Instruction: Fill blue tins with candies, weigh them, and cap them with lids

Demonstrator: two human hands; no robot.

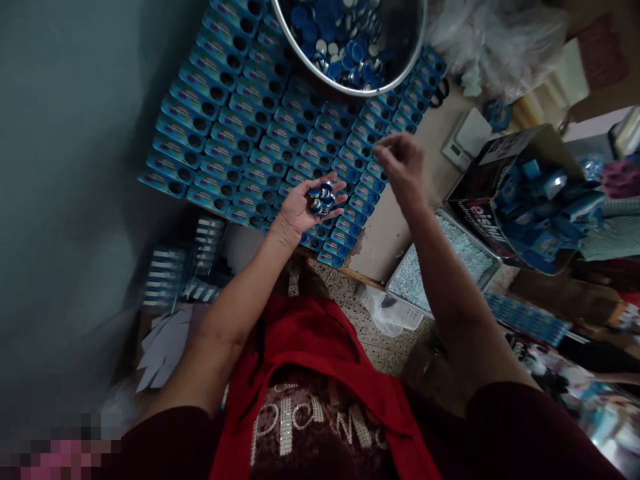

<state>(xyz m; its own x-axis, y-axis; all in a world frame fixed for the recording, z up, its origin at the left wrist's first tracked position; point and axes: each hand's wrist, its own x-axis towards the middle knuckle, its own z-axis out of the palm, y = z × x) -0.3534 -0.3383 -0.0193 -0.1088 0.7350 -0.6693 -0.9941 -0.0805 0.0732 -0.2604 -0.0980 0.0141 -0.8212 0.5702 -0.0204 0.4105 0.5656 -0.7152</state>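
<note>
From the head camera, the left hand (306,207) lies palm up, cupped around a small pile of blue caps (321,199), above rows of blue boxes (260,140) laid out on the table (385,233). The right hand (400,163) hovers just beside, fingers pinched together; whether they hold anything I cannot tell. A metal bowl (400,63) of caps stands beyond.
</note>
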